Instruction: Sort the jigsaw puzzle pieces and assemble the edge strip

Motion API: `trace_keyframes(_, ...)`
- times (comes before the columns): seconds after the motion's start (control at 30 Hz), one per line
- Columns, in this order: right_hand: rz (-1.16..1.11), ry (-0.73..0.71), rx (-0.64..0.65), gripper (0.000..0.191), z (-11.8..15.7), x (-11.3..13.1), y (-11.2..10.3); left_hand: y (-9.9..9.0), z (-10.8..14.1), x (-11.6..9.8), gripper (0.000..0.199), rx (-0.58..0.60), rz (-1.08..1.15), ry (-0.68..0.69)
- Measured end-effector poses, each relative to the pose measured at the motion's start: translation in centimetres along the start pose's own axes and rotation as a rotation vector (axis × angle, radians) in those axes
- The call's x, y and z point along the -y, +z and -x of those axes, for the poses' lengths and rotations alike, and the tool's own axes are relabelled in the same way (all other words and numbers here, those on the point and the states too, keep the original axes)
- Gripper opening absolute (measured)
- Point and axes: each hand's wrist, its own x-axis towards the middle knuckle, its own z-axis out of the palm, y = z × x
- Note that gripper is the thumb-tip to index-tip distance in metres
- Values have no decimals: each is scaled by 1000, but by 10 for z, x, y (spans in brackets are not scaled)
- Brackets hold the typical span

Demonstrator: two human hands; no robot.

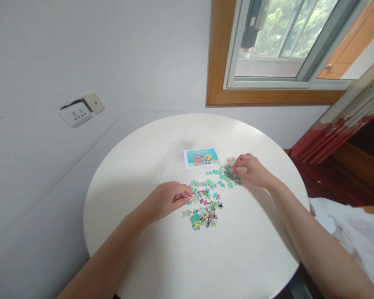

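Observation:
Puzzle pieces lie in loose groups on a round white table [230,249]. My left hand [173,197] is at the left side of the multicoloured pile [207,216], its fingers pinched on a small pale puzzle piece, with reddish pieces partly showing in the curled fingers. My right hand [249,168] touches the right part of the teal pieces [227,176] with thumb and fingertips together; whatever is between them is too small to make out. Behind the piles lies a picture card [201,158] with a pink and a yellow cartoon figure on teal.
A white wall [127,54] with a socket [75,114] stands behind and left of the table. A wood-framed window [222,96] is at the back right. Beside the table's right edge are white plastic bags [339,224] and a red-and-white curtain [327,128].

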Motion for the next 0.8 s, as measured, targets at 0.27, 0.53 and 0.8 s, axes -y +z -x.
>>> trace_keyframes(0.27,-54,2,-103,22,-1,-1,-7,-3,0,0,21,-15,-69,64)
trace_keyframes(0.53,-228,-125,-82,19,-1,29,-6,-3,0,-3,22,4,-34,33)
trace_keyframes(0.8,-229,-158,-21,21,-1,32,6,-4,1,-5,15,48,63,-35)
